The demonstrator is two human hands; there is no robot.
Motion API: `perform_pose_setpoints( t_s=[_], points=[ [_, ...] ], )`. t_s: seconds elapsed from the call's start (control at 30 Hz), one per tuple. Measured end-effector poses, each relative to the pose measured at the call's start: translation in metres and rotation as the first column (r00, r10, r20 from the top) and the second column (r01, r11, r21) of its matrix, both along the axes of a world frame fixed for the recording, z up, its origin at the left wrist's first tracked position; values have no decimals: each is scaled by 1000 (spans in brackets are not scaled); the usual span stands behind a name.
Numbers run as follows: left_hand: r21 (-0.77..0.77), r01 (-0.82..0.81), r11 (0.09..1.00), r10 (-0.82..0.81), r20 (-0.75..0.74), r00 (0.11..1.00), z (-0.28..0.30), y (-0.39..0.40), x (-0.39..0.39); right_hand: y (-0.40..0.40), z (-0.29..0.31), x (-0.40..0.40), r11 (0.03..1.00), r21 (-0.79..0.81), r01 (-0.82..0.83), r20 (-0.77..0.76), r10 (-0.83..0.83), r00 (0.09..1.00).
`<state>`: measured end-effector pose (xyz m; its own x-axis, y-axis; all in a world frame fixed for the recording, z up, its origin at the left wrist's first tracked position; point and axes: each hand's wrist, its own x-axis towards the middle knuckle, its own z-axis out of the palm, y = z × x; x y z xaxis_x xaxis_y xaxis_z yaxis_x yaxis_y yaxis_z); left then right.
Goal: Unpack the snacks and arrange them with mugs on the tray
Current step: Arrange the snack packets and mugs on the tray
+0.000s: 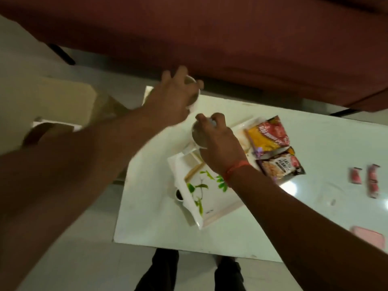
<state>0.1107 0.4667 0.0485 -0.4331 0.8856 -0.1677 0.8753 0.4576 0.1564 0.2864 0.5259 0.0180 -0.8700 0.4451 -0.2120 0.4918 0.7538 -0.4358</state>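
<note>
From the head camera, looking down on a white table [315, 206], the left hand [172, 101] reaches to the far edge and grips a white mug [194, 95] from above, fingers curled round its rim. The right hand [216, 143] grips a second mug [197, 135] by the rim, over the far end of the leaf-printed tray [210, 198]. Two snack packets [275, 148] lie on the tray's far right corner, touching each other. Two small pink sachets [365, 178] lie well apart to the right. A small dark-topped cup [178, 195] stands just beside the tray's left edge
</note>
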Motion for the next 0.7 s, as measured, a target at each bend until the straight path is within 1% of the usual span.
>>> perform_pose_setpoints(
  t_s=[0.1,0.27,0.43,0.7],
  points=[
    [-13,37,999,-36,77,996,-15,26,70,25,-12,61,1000,6,12,56,-12,998],
    [-111,32,993,-20,107,994,-40,48,140,47,-40,127,1000,12,-14,130,12,991],
    [-164,47,985,-31,100,994,-60,58,167,52,-54,157,1000,-13,16,144,-14,989],
    [-185,30,982,-16,78,997,-81,65,177,52,-56,165,1000,3,-14,160,13,987]
  ],
)
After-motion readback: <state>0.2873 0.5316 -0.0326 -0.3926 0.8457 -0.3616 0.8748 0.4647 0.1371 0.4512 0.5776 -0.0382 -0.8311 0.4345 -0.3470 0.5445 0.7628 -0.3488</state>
